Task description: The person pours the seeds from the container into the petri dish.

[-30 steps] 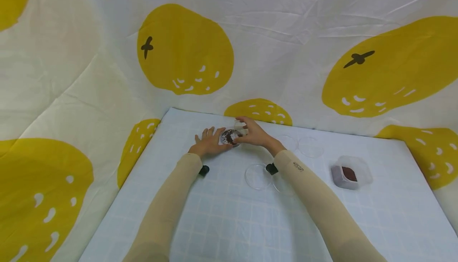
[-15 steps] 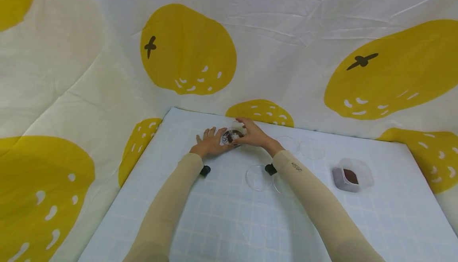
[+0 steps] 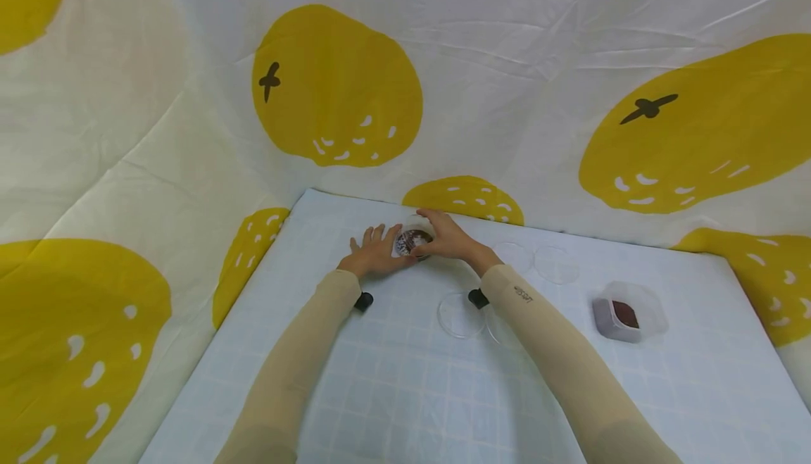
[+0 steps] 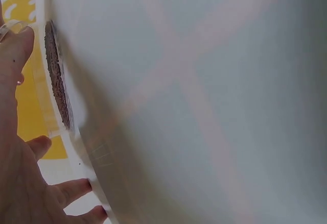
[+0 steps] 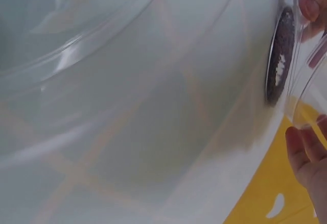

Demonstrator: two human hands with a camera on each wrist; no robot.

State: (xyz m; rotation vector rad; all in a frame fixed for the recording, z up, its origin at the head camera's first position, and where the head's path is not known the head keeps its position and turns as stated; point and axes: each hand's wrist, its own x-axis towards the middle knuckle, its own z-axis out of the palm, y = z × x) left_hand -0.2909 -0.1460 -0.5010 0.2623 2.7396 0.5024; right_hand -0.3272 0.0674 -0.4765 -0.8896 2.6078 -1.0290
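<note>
A clear petri dish (image 3: 405, 242) with dark brown grains and white bits lies near the table's back edge. My left hand (image 3: 375, 255) rests beside it with fingers spread, its thumb along the near rim and its forefinger at the left side. My right hand (image 3: 451, 239) grips a clear round lid (image 3: 418, 222) between thumb and fingers, tilted over the dish. In the right wrist view the lid (image 5: 308, 88) stands close to the grain-filled dish (image 5: 280, 60). The left wrist view shows the dark grains (image 4: 57, 78) edge-on beside the left hand (image 4: 18, 157).
Clear round dish parts lie about the table: one (image 3: 460, 315) in front, another partly behind the right forearm, and two (image 3: 557, 265) further back right. On the right stands a clear box (image 3: 616, 327) with brown powder. Fruit-print cloth (image 3: 494, 98) walls the back and left.
The lid in my right hand has tipped lower and further over the dish. My left hand has stayed by the dish. The whole head view has shifted slightly.
</note>
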